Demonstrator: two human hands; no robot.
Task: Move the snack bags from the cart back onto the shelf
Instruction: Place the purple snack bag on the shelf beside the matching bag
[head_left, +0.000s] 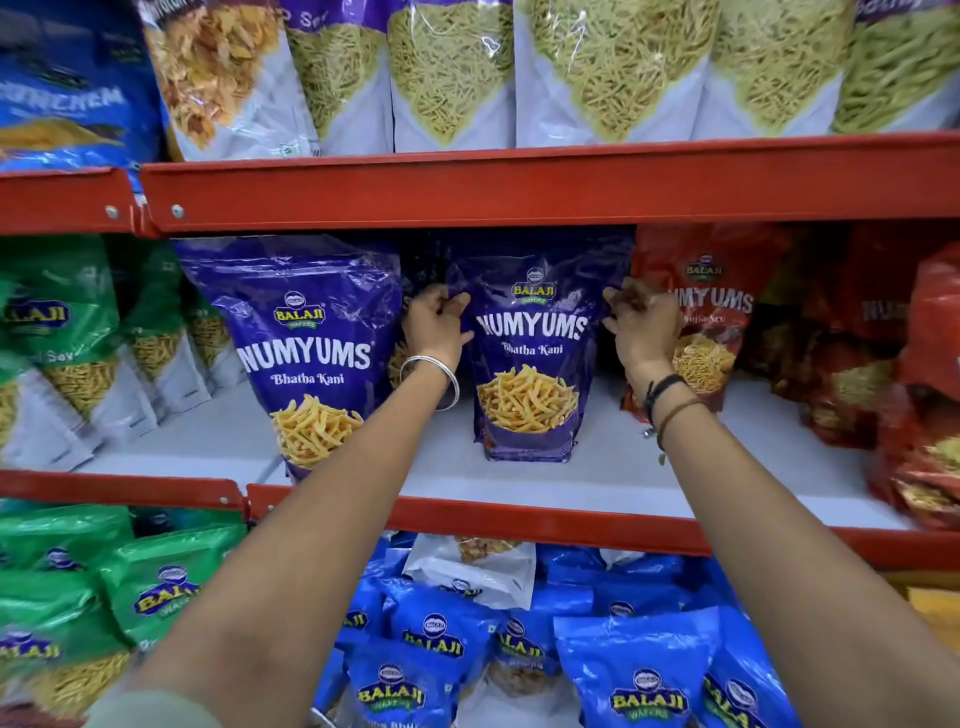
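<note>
A purple Numyums Bhatha Kani snack bag (530, 364) stands upright on the white middle shelf (597, 478). My left hand (436, 322) grips its upper left edge and my right hand (641, 322) grips its upper right edge. A second purple bag of the same kind (306, 353) stands to its left, nearer the shelf's front. The cart is out of view.
Red Numyums bags (727, 312) stand right of the held bag, green bags (62, 332) at far left. The red shelf rail (467, 192) above carries white-and-purple sev bags. Blue and green Balaji bags (639, 670) fill the lower shelf.
</note>
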